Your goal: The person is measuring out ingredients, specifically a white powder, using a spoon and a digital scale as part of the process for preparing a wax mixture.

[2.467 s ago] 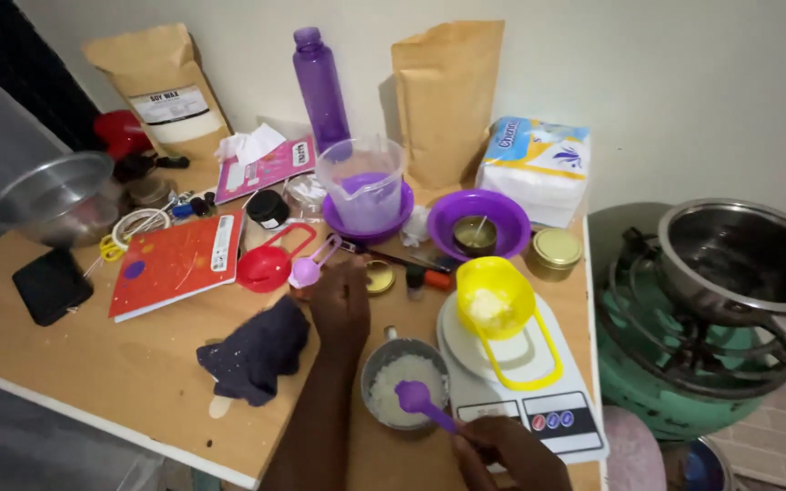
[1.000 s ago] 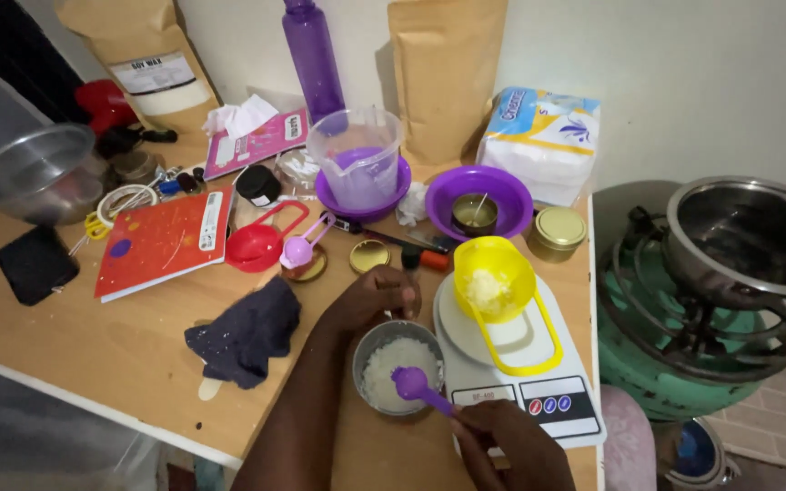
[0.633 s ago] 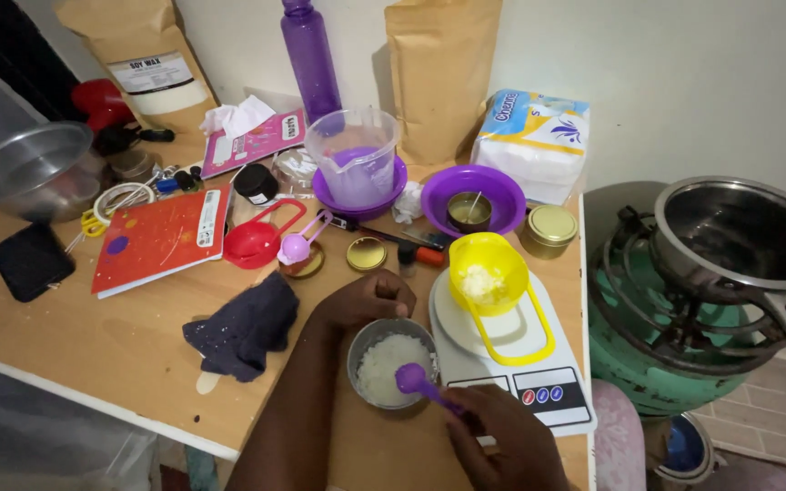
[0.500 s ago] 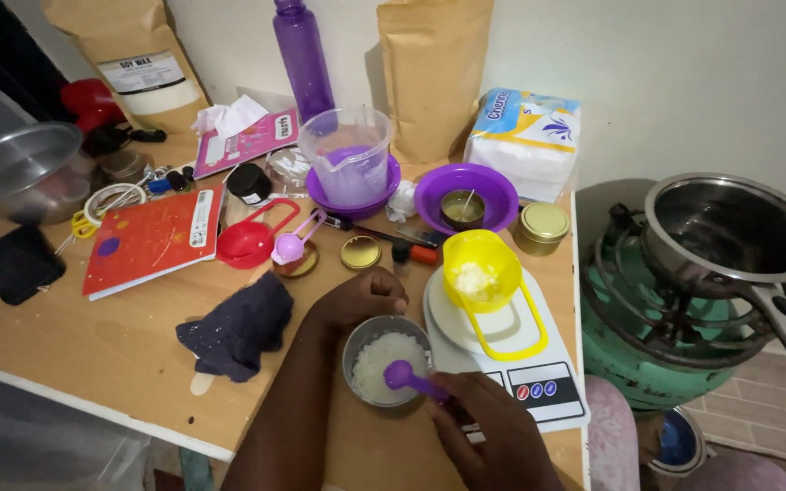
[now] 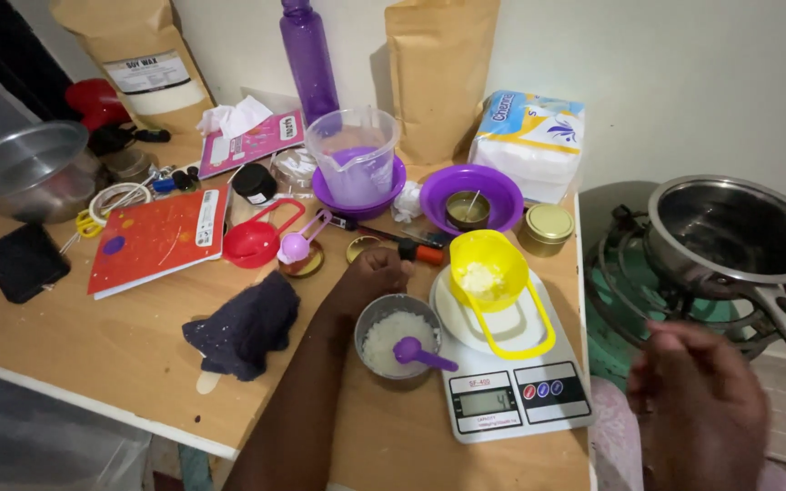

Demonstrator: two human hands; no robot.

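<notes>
L hand steadying metal tin, purple scoop inside; R hand empty

Two brown paper pouches, one purple bottle, two purple measuring spoons, one red scoop, one yellow cup (on the one digital scale), two steel bowls, one red notebook.

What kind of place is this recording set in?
Probably a home craft corner, perhaps for candle making: a cluttered wooden table against a wall holds a digital scale and brown pouches, with a gas stove alongside.
</notes>
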